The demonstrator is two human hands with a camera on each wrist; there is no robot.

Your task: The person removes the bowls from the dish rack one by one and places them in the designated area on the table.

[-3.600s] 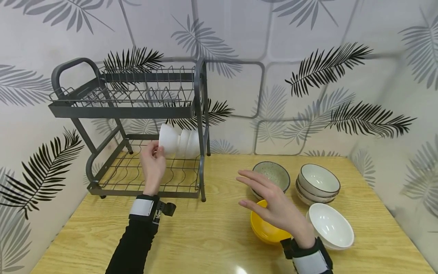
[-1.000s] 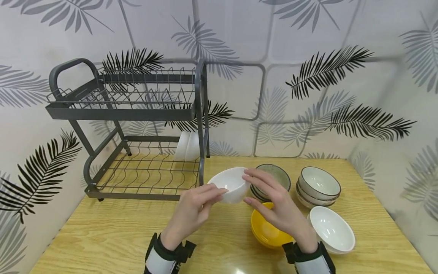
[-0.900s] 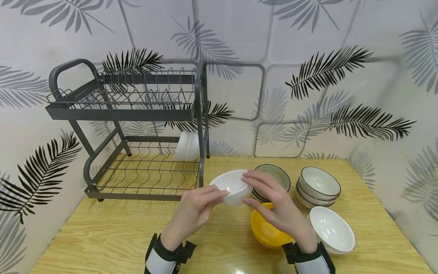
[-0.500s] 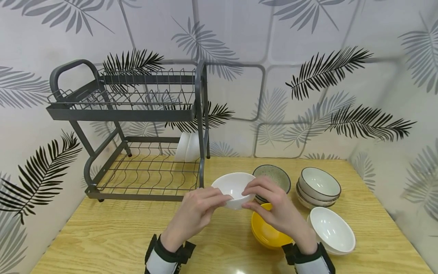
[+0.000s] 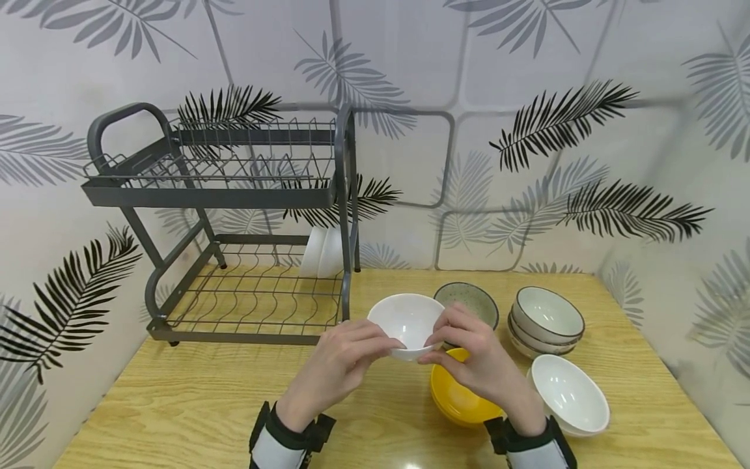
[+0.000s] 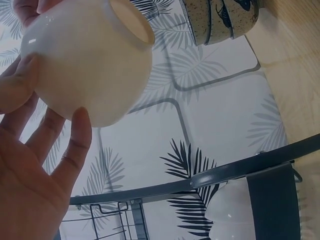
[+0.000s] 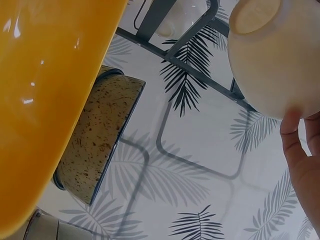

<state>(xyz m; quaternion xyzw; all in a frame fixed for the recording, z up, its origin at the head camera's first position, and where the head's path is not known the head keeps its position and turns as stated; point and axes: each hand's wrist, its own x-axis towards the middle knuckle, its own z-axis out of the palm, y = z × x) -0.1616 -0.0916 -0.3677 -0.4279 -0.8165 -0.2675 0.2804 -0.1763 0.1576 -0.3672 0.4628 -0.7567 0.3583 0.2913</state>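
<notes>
Both hands hold a small white bowl (image 5: 404, 316) up in front of the dish rack's right end, its inside turned toward the head camera. My left hand (image 5: 342, 358) pinches the near left rim, thumb inside. On the near right rim my right hand (image 5: 477, 355) pinches as well. The left wrist view shows the bowl's outside and foot ring, with several fingers of the left hand (image 6: 42, 160) spread against the wall. In the right wrist view, fingertips of the right hand (image 7: 302, 160) press the bowl's underside (image 7: 275, 60).
A two-tier dark dish rack (image 5: 246, 335) stands left, with two white bowls (image 5: 323, 253) upright on its lower tier. Yellow bowls (image 5: 459, 397) sit below the right hand. Behind are speckled bowls (image 5: 471, 303), stacked dark-rimmed bowls (image 5: 547, 316) and white bowls (image 5: 571, 394).
The left hand has brought the white bowl from the rack's lower tier to the middle. The right hand has closed onto its rim, and the bowl has tipped further toward the head camera.
</notes>
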